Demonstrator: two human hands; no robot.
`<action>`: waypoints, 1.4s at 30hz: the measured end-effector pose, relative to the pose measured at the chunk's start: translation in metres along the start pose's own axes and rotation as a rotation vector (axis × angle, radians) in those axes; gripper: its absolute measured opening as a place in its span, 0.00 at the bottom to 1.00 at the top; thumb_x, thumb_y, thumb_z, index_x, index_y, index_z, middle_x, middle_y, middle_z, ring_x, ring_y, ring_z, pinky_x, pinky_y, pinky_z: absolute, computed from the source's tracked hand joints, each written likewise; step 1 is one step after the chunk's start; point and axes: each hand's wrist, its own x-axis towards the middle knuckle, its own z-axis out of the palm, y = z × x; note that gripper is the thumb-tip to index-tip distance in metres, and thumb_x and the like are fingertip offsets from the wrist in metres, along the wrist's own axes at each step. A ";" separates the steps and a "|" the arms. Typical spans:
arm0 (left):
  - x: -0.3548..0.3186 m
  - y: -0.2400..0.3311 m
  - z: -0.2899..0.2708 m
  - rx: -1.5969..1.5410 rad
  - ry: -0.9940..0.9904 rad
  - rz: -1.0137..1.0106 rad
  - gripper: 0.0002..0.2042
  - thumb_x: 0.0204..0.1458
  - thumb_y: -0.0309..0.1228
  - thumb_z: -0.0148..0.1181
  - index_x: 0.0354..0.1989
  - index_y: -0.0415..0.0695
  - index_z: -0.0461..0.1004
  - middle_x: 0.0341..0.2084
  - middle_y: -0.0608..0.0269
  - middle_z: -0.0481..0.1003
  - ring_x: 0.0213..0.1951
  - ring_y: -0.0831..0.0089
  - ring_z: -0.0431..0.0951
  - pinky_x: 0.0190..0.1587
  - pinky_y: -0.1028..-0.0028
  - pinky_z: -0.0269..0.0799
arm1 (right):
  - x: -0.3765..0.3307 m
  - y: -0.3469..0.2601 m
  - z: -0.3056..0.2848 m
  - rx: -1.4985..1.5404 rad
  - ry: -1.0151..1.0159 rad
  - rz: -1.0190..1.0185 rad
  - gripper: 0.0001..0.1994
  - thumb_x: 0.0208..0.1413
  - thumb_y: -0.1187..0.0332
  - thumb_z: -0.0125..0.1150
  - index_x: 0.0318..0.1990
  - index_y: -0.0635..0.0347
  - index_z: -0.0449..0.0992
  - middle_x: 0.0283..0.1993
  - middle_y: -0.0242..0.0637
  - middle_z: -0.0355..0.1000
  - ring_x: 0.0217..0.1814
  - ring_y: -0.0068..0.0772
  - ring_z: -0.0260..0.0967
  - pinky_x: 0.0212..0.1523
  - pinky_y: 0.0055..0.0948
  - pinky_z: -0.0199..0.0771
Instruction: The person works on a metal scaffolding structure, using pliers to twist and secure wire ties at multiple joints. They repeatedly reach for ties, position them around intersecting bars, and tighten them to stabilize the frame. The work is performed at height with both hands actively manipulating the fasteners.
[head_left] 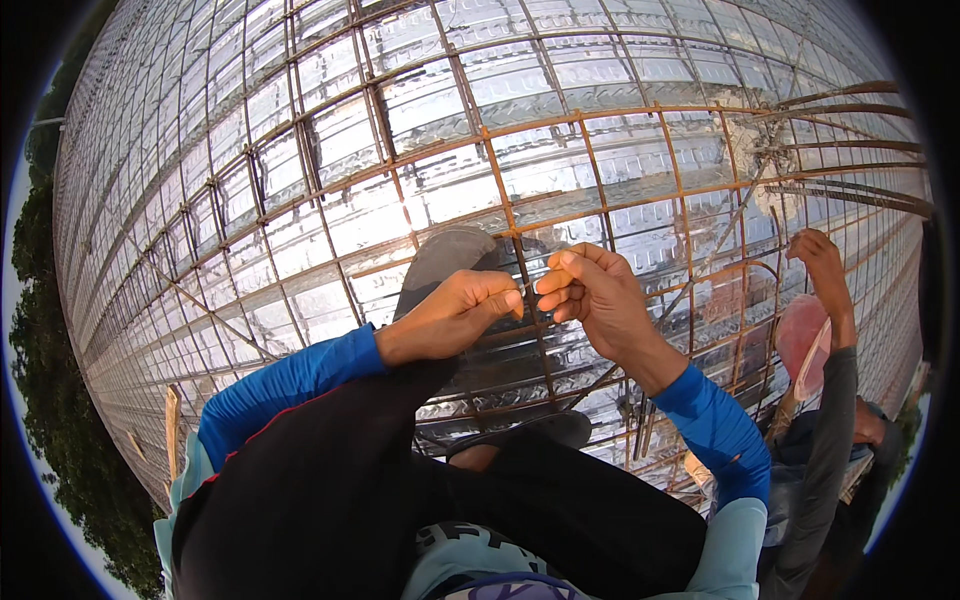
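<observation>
My left hand (450, 318) is closed in a pinch, its thumb pressed against the fingers. Just to its right, my right hand (607, 300) also has thumb and fingers pinched together. A small pale bit shows at the right fingertips, too small to name; whatever the left holds is hidden. Both hands hover close together over a rusty steel reinforcing bar mesh (506, 205), near one of its crossings. Beneath the mesh lies shiny ribbed metal decking (365, 228). My dark shoe (440, 258) rests behind the left hand.
Several thick rusty bars (850, 145) jut in at the upper right beside a rough concrete patch (745, 150). At the right, a co-worker in a pink cap (800, 340) raises a hand (822, 265). A wooden strip (172, 430) stands at the left, with trees beyond.
</observation>
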 end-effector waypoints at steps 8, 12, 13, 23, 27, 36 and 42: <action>0.004 0.001 0.007 0.367 0.039 0.073 0.10 0.72 0.29 0.55 0.38 0.36 0.74 0.25 0.52 0.69 0.27 0.63 0.69 0.35 0.63 0.68 | -0.003 0.015 -0.018 0.089 -0.009 0.128 0.12 0.73 0.65 0.55 0.49 0.65 0.77 0.40 0.48 0.85 0.33 0.32 0.85 0.29 0.25 0.86; 0.010 0.000 0.012 0.240 0.003 0.045 0.12 0.73 0.31 0.54 0.37 0.37 0.75 0.22 0.60 0.70 0.25 0.70 0.69 0.31 0.66 0.67 | -0.006 0.016 -0.022 -0.052 0.029 0.081 0.12 0.74 0.64 0.54 0.48 0.66 0.76 0.41 0.48 0.84 0.32 0.30 0.84 0.29 0.25 0.86; 0.012 0.000 0.012 0.173 -0.016 0.007 0.13 0.74 0.32 0.53 0.37 0.37 0.76 0.20 0.63 0.69 0.23 0.72 0.68 0.28 0.67 0.65 | -0.007 0.017 -0.022 -0.111 0.079 0.036 0.11 0.72 0.65 0.56 0.48 0.66 0.76 0.40 0.45 0.83 0.31 0.29 0.82 0.28 0.25 0.84; 0.018 0.003 0.007 -0.697 -0.173 -0.604 0.17 0.78 0.39 0.46 0.44 0.40 0.76 0.15 0.79 0.52 0.14 0.87 0.48 0.15 0.79 0.42 | -0.016 0.019 -0.032 -1.077 0.223 -0.865 0.13 0.61 0.73 0.71 0.49 0.65 0.76 0.46 0.47 0.73 0.40 0.48 0.77 0.39 0.38 0.78; 0.020 0.005 0.005 -0.731 -0.219 -0.625 0.17 0.79 0.39 0.45 0.44 0.40 0.76 0.15 0.79 0.51 0.14 0.88 0.47 0.15 0.79 0.41 | -0.016 0.023 -0.044 -1.118 0.095 -0.898 0.13 0.62 0.73 0.70 0.52 0.65 0.77 0.48 0.48 0.73 0.43 0.53 0.78 0.42 0.41 0.79; 0.016 -0.002 0.004 -0.676 -0.288 -0.614 0.17 0.78 0.39 0.46 0.44 0.39 0.76 0.15 0.78 0.51 0.14 0.87 0.48 0.16 0.78 0.42 | -0.019 0.018 -0.051 -1.025 -0.052 -0.773 0.09 0.63 0.70 0.70 0.47 0.63 0.79 0.41 0.42 0.73 0.42 0.52 0.76 0.42 0.45 0.75; 0.017 0.001 0.006 -0.544 -0.324 -0.614 0.16 0.78 0.37 0.48 0.43 0.39 0.77 0.15 0.79 0.52 0.14 0.87 0.49 0.16 0.78 0.43 | -0.022 0.023 -0.061 -1.050 -0.161 -0.755 0.09 0.64 0.70 0.69 0.46 0.62 0.79 0.39 0.41 0.74 0.41 0.49 0.75 0.41 0.43 0.76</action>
